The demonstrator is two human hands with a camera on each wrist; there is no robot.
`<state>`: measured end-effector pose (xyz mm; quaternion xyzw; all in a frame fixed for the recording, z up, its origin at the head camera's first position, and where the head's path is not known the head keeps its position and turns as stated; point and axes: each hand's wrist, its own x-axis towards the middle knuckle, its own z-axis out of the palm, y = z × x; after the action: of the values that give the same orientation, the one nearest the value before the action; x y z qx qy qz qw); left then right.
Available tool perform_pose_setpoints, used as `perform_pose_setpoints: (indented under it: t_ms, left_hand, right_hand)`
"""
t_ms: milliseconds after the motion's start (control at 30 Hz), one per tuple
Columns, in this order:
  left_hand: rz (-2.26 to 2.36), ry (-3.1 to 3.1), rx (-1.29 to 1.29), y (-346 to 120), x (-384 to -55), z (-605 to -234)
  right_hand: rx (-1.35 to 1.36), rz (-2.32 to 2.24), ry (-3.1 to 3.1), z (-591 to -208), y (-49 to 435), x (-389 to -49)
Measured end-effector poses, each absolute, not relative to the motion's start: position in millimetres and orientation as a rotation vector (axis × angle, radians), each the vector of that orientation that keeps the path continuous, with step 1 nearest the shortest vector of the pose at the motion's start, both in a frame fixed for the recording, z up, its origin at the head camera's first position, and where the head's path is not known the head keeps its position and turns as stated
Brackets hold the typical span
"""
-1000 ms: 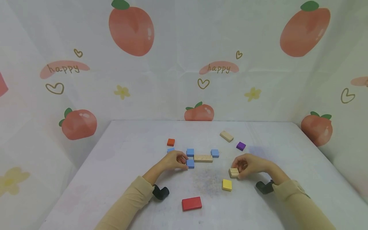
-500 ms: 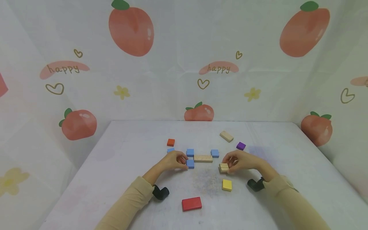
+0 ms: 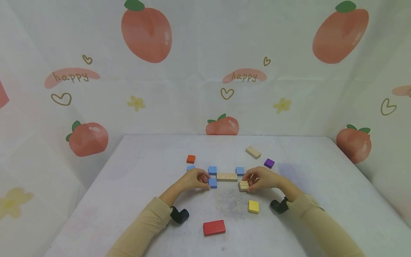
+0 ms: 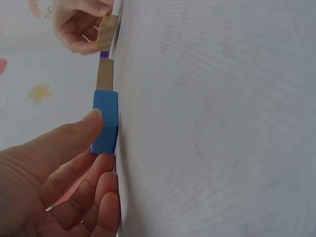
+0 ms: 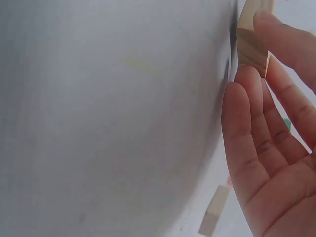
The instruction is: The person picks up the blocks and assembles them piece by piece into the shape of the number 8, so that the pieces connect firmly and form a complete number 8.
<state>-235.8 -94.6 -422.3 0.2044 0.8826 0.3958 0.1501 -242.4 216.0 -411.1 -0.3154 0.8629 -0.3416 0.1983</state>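
My left hand (image 3: 194,179) pinches a square blue block (image 3: 212,183) at its left side. In the left wrist view the thumb presses one face of that blue block (image 4: 105,123), with fingertips against its end. My right hand (image 3: 264,177) holds a small wooden block (image 3: 243,185) between thumb and fingers, low over the table. A long wooden block (image 3: 227,177) lies flat between two more blue blocks, one (image 3: 212,170) at its left end and another (image 3: 240,171) at its right. The right wrist view shows the held wooden block (image 5: 253,44) tilted, partly cut off by the frame.
Nearest the person lies a red block (image 3: 214,227), with a yellow block (image 3: 253,206) to its right. Farther back are an orange block (image 3: 191,159), a purple block (image 3: 269,163) and a pale wooden block (image 3: 253,152). Another blue block (image 3: 191,167) is partly hidden behind the left hand.
Carrying the small wooden block, my right hand has moved left and slightly away from the person, to just short of the right-hand blue block. The left hand stays in place.
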Motion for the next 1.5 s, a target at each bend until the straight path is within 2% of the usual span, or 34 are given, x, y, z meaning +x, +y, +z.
perform_pose_setpoints:
  t_ms: [1500]
  left_hand:
    - [1.136, 2.534, 0.564, -94.5, -235.2, -422.7]
  right_hand:
    - [-0.791, -0.932, 2.444, -413.8, 210.8, -247.1]
